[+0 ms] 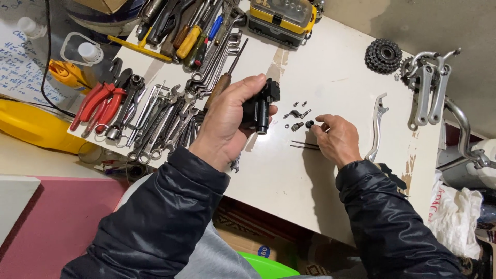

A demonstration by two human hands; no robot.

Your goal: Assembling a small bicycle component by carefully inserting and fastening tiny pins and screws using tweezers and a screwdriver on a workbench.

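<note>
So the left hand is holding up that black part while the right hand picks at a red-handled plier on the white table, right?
Not quite. In the head view the right hand picks at a small black piece among tiny loose parts. The left hand does hold the black part above the white table.

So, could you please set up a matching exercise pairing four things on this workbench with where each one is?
Things:
1. black bike part
2. silver brake lever
3. toothed sprocket cluster
4. red-handled pliers

Places:
A. on the white table, just beyond the right hand
B. far left of the table, among the wrenches
C. held up in the left hand
D. far corner of the table, beside the silver crank arms

Pairs: 1-C, 2-A, 3-D, 4-B
</note>
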